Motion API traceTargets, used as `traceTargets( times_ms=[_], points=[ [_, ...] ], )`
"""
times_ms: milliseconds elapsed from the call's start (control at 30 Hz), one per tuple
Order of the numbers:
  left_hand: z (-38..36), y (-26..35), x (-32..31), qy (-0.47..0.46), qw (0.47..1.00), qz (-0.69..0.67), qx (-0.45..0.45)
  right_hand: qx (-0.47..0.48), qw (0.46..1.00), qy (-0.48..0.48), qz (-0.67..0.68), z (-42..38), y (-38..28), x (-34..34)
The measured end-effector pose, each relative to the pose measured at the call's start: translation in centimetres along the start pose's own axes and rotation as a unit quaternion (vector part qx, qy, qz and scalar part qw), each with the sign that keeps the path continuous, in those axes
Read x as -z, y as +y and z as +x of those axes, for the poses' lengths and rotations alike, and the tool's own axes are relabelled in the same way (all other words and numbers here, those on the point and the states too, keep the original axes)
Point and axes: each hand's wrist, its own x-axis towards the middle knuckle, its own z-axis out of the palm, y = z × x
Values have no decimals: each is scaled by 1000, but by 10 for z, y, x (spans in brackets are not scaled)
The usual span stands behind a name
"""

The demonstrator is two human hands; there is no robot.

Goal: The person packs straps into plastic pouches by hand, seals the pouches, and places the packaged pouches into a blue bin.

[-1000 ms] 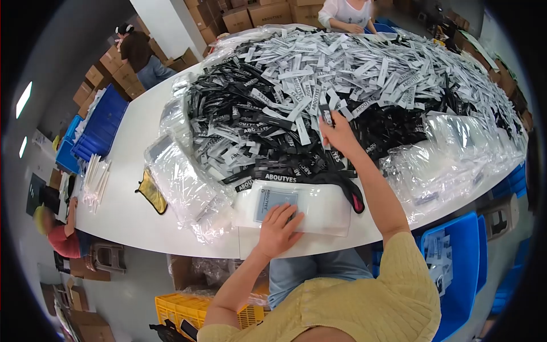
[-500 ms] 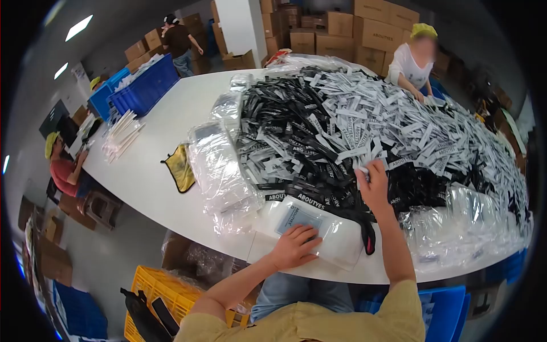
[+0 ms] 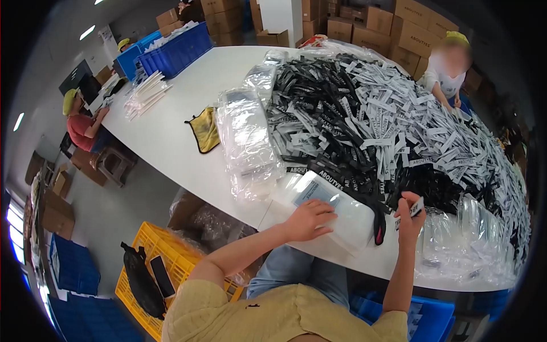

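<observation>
My left hand lies flat, fingers stretched out, on a clear plastic bag with a grey-blue printed panel near its top. In my right hand a small white printed label strip is pinched, held over the right side of the bags. Beyond both hands rises a large heap of loose label strips, black ones on the left and white ones on the right. A dark strap with a pinkish-red tip lies between the bag and my right hand.
Stacks of clear bags flank the heap at left, with more bags at right. On the white table lie a yellow cloth pouch and a blue crate. A yellow crate stands below. Co-workers sit left and stand far right.
My right hand has come back from the white strips toward the table's near edge, now with a label strip in its fingers. My left hand stays on the bag. The view has shifted.
</observation>
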Motion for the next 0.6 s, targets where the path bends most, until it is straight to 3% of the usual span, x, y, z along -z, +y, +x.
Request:
traceTargets(
  times_ms=[67,133,200,233,300,333,400,433,533,600],
  points=[
    [6,1,4,12,999,-27,17,53,997,51,20,-20,12,0],
    [13,1,8,-1,990,-95,100,119,990,66,30,-47,46,-1],
    [20,-4,11,13,982,-129,139,-81,995,-13,-61,-74,84,3],
    [23,-6,11,33,981,-131,138,-69,989,-30,-129,-76,92,6],
    [32,0,16,74,977,-132,148,57,984,38,-163,-76,93,5],
    [34,9,16,94,979,-122,131,120,974,72,-175,-76,88,0],
    [41,27,16,139,981,-100,90,82,991,-8,-106,-73,80,-3],
    [42,38,19,101,989,-74,84,63,994,-49,-71,-71,71,-6],
    [45,47,16,82,991,47,-91,-164,973,-35,156,-63,23,-31],
    [46,47,17,80,977,100,-171,-198,975,-59,82,-56,10,-37]
  ],
)
